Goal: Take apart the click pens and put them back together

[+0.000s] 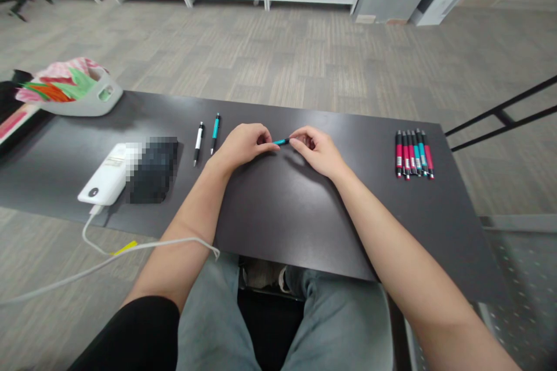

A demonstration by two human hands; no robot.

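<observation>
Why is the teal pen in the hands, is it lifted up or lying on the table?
Lifted. The teal pen is held level between the left hand and right hand, just above the black table.

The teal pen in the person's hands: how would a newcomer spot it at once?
Start at the dark table and go to its middle, where the left hand and right hand meet. The teal pen bridges their fingertips. Unlike the other pens, it is held, not lying loose.
</observation>
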